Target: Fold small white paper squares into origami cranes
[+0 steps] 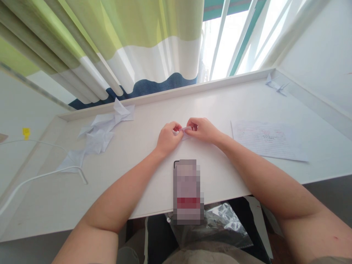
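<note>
A small piece of folded white paper (187, 129) is held between my two hands above the middle of the white desk (148, 183). My left hand (168, 137) pinches its left side, fingers curled. On the right side, my right hand (202, 129) grips it with thumb and fingers. The thumbs are close together on the paper, and the fingers partly hide its shape. Below the hands, a phone (187, 190) with a blurred screen lies at the desk's front edge.
Several folded white papers (99, 141) lie at the left beside a white cable (55, 171). A written sheet (268, 141) lies at the right. Small folded paper pieces (275, 86) stand in the back right corner. Clear plastic (227, 223) is below the front edge.
</note>
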Motion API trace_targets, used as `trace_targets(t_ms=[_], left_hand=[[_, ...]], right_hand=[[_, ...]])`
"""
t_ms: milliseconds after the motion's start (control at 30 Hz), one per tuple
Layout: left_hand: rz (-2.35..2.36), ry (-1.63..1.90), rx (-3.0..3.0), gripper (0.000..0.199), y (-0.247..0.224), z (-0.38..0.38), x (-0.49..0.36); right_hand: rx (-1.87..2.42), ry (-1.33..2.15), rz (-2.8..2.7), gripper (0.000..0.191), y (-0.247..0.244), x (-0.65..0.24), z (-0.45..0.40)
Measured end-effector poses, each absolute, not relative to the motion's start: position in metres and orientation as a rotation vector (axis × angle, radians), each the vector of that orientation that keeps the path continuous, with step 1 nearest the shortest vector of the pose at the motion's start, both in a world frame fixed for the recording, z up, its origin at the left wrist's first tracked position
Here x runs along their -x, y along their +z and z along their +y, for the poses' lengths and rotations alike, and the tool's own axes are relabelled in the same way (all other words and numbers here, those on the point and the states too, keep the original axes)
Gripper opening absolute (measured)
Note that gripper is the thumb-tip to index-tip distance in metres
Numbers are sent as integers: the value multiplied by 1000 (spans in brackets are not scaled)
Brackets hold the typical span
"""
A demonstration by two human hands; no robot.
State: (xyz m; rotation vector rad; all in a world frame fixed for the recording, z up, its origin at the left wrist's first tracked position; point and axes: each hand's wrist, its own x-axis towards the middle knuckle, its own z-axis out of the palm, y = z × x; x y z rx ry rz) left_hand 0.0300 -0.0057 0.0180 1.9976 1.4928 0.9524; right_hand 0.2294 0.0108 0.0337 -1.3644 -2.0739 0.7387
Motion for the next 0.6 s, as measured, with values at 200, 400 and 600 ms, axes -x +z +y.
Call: trace_targets(t_ms=[200, 400, 600], left_hand=[[1449, 918, -1986, 3, 16, -6, -30], [1455, 866, -2020, 2, 20, -9, -32], [1442, 835, -2107, 7, 23, -11, -33]], right_hand=[[1331, 704, -2100, 11, 31, -229, 12], [1394, 668, -2082, 5, 30, -225, 12], [1415, 708, -2017, 5, 30, -222, 11]])
